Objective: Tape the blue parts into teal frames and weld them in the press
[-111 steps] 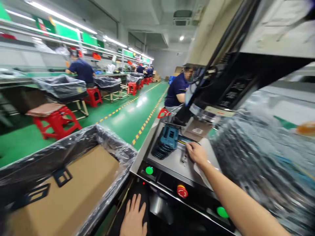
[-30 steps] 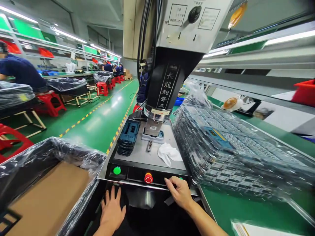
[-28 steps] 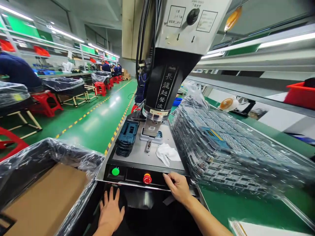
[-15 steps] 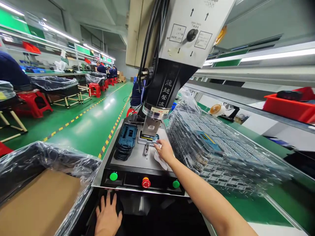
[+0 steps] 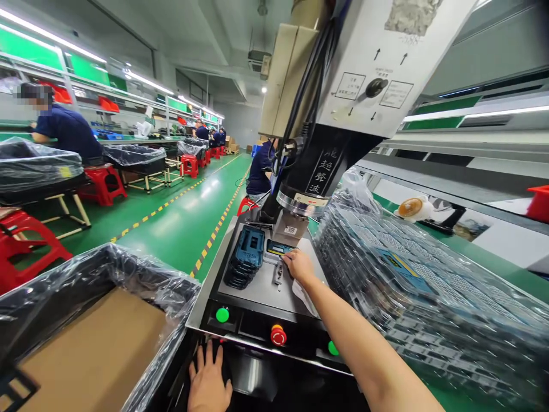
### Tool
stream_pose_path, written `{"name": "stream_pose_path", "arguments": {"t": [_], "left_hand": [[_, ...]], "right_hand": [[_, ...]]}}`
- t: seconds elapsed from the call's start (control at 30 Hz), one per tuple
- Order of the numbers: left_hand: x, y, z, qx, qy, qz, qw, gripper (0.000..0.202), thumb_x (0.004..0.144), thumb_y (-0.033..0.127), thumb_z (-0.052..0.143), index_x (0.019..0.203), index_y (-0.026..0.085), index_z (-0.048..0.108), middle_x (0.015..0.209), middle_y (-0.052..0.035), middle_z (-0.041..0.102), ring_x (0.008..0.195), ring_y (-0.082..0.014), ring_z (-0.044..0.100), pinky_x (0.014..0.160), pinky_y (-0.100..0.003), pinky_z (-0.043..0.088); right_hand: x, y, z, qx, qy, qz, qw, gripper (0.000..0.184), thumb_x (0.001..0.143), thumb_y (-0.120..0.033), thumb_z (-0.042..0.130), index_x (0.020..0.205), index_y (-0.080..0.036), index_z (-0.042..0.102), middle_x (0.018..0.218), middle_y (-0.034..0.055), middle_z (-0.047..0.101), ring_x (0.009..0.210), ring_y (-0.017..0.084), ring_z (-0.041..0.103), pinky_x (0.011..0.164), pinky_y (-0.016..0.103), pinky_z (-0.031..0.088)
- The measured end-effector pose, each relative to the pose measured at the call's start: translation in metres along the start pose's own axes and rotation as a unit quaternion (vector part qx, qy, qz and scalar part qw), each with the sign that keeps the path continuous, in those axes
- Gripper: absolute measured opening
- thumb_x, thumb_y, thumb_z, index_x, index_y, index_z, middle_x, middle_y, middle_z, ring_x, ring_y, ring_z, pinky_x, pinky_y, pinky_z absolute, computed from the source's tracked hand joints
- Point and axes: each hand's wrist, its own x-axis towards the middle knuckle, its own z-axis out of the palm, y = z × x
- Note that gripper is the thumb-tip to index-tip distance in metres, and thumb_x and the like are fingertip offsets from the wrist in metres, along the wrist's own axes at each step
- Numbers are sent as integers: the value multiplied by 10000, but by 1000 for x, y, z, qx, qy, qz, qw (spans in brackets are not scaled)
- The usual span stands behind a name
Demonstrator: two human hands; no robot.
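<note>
My right hand (image 5: 299, 266) reaches to the metal fixture below the welding horn (image 5: 290, 229) of an ultrasonic welding machine. Its fingers are closed at the right end of a blue plastic cover (image 5: 278, 248) with a yellow strip, lying in the fixture; the fingertips are partly hidden. To the left on the metal base plate stands a stack of similar blue covers (image 5: 250, 249). A white cloth-like piece (image 5: 303, 296) lies below my right wrist. My left hand (image 5: 210, 380) is open, fingers spread, against the machine's dark front below the green button (image 5: 222, 315).
A red emergency stop (image 5: 278, 335) sits on the front panel. Stacked clear trays (image 5: 386, 274) of parts stand at right. At left is a plastic-lined black bin (image 5: 180, 286) with cardboard inside. A co-worker (image 5: 259, 169) sits behind the machine; others sit along the left benches.
The view has swung left, so the machine and both hands appear farther right. My right hand stays at the cover in the fixture, and my left hand remains spread below the panel.
</note>
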Motion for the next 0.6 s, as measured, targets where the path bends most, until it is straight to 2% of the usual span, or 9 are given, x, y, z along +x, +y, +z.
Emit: {"name": "stream_pose_path", "arguments": {"t": [0.2,0.3,0.4,0.47,0.53,0.6], "left_hand": [[9,-4,21,-45,14,7,999,805,649,338,564,1427,251,376,1550,-102,227,1417,-373,98,1103,-562,87],[11,-5,24,-74,14,5,997,826,638,381,572,1428,248,372,1557,-110,203,1421,-378,73,1107,-568,61],[8,-8,13,-108,2,13,994,845,649,433,570,1440,233,348,1564,-123,170,1425,-386,39,1112,-575,41],[5,-11,1,-133,-19,28,991,865,668,493,559,1453,221,317,1572,-130,134,1426,-391,14,1118,-578,30],[1,-14,-11,-153,-44,41,986,890,687,553,540,1465,206,284,1578,-140,90,1426,-395,-21,1122,-582,12],[-1,-16,-21,-168,-62,44,983,899,706,582,517,1474,194,257,1582,-142,49,1425,-393,-61,1124,-586,-5]], "right_hand": [[-5,1,-2,-7,49,-39,998,367,955,-334,397,887,-179,723,1016,88,687,875,201,620,745,270,439],[-13,0,-10,1,70,-83,994,410,965,-313,337,884,-184,718,974,83,700,850,203,633,743,282,460],[-32,-2,-20,22,87,-134,987,442,964,-333,309,888,-167,711,969,105,705,866,229,645,783,326,487],[-52,-4,-27,40,120,-161,979,443,957,-376,327,911,-130,693,1003,144,696,900,259,647,817,371,502],[-81,-5,-31,58,214,-225,949,390,947,-402,382,925,-142,671,993,133,698,899,245,657,833,365,520],[-118,-5,-31,89,244,-262,930,320,933,-404,430,968,-173,650,1002,107,698,907,227,662,865,358,524]]}}
